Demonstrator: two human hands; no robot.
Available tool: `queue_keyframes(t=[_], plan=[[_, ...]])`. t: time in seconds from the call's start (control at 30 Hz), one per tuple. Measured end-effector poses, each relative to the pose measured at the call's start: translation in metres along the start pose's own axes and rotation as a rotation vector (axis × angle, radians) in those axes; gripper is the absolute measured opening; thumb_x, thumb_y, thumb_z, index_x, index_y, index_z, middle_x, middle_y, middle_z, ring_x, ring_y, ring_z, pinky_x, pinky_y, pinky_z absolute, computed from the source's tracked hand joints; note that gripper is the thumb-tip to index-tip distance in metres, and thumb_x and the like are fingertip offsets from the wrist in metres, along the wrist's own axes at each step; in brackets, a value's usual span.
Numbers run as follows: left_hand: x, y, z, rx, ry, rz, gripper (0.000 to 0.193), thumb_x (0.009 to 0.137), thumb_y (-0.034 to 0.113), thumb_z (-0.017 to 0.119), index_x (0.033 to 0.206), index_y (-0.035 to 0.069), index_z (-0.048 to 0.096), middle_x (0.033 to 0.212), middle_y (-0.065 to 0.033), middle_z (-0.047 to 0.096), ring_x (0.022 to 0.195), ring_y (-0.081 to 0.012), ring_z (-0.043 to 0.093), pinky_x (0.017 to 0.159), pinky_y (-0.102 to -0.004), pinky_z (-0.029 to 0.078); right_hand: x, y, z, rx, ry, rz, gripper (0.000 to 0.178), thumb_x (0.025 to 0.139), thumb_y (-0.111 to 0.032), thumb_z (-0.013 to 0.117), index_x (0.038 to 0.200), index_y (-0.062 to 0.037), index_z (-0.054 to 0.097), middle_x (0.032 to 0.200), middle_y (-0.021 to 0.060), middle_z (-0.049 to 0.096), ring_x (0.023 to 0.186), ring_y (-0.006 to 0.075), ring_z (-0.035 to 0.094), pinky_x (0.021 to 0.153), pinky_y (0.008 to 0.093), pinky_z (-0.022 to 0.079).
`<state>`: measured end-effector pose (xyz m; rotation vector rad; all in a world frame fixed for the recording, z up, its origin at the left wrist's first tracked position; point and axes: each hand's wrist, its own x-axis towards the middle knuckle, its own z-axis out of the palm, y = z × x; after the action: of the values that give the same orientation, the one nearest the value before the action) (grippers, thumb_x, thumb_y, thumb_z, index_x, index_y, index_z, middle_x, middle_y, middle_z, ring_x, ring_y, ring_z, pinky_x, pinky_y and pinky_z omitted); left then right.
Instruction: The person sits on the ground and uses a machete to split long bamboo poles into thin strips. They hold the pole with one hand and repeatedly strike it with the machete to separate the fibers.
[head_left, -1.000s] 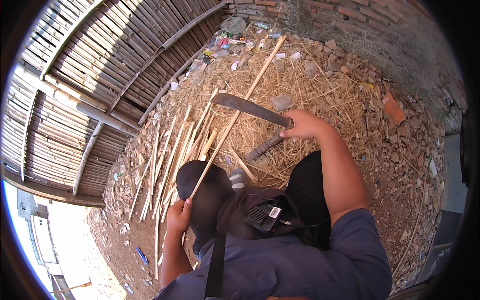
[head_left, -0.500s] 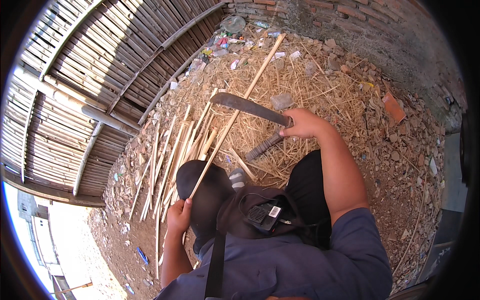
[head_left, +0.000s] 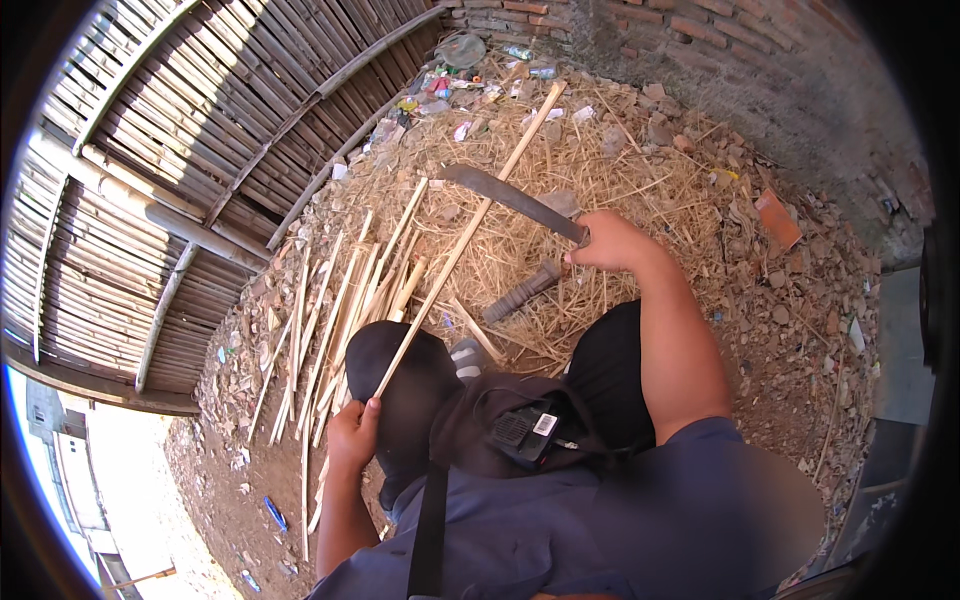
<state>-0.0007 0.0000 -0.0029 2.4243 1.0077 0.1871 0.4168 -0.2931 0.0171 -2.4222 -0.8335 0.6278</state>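
My left hand [head_left: 352, 436] is closed around the near end of a long pale bamboo strip [head_left: 445, 275], which slants away to the far right across my dark-trousered knee. My right hand [head_left: 610, 242] grips a machete [head_left: 520, 205] with a dark, curved blade. Pointing left, the blade crosses over the strip near its far half; whether they touch, I cannot tell. The machete's handle is hidden in my fist. Below that hand a dark, ribbed, rod-like piece [head_left: 522, 291] lies on the straw-like shavings [head_left: 600, 165].
Several loose bamboo strips [head_left: 335, 330] lie left of my knee. A bamboo-slat wall [head_left: 230, 130] stands at the left, a brick wall [head_left: 720, 35] at the far side. Litter [head_left: 440, 85], rubble and an orange brick piece [head_left: 777, 219] are scattered about. A blue object [head_left: 275, 513] lies lower left.
The machete blade has shifted a little to the right and farther away along the strip. My left hand keeps its hold on the strip. The whole view has shifted slightly.
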Motion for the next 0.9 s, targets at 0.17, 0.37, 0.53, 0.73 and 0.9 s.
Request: queue_keyframes(t=[0.17,0.37,0.53,0.73,0.9], plan=[[-0.003,-0.007,0.0,-0.044,-0.005,-0.03,0.059,0.095,0.053,0.063,0.07,-0.001,0.057,0.061,-0.0188,0.057,0.058,-0.033,0.057,0.058,-0.0452,0.044,-0.004,-0.004,-0.006,0.089,-0.149,0.008,0.047,0.079,-0.034,0.083,0.111,-0.0019,0.072,0.093,0.0139,0.073,0.09,0.0223,0.07,0.08,0.0382,0.053],[0.003,0.004,-0.004,0.009,-0.047,-0.034,0.058,0.095,0.053,0.063,0.071,0.0,0.059,0.064,-0.0213,0.06,0.062,-0.0385,0.061,0.06,-0.0469,0.045,-0.004,0.005,-0.016,0.19,0.013,0.168,0.055,0.081,-0.034,0.081,0.123,-0.0012,0.069,0.1,0.0167,0.073,0.095,0.0279,0.07,0.086,0.0395,0.052],[-0.002,0.005,-0.005,-0.001,-0.015,-0.048,0.057,0.094,0.052,0.064,0.071,0.0,0.06,0.063,-0.0214,0.059,0.062,-0.0383,0.06,0.06,-0.047,0.045,-0.002,-0.019,0.011,0.018,-0.211,-0.069,0.046,0.079,-0.035,0.083,0.111,-0.0034,0.073,0.099,0.0154,0.074,0.093,0.0276,0.07,0.083,0.0385,0.052],[-0.001,0.001,-0.005,-0.049,-0.034,-0.048,0.058,0.094,0.053,0.064,0.071,0.0,0.059,0.063,-0.0207,0.059,0.06,-0.0362,0.059,0.059,-0.0461,0.045,-0.004,-0.007,-0.005,0.098,0.005,0.021,0.042,0.079,-0.034,0.083,0.105,-0.0029,0.074,0.092,0.0131,0.074,0.08,0.0238,0.069,0.077,0.0383,0.052],[0.0,0.002,-0.006,-0.023,-0.051,-0.04,0.06,0.094,0.055,0.063,0.071,0.0,0.059,0.062,-0.0203,0.058,0.059,-0.0349,0.059,0.058,-0.0457,0.044,-0.002,0.0,-0.005,0.156,0.035,0.102,0.044,0.079,-0.034,0.083,0.108,-0.002,0.074,0.093,0.0163,0.073,0.086,0.0261,0.069,0.08,0.0384,0.052]])
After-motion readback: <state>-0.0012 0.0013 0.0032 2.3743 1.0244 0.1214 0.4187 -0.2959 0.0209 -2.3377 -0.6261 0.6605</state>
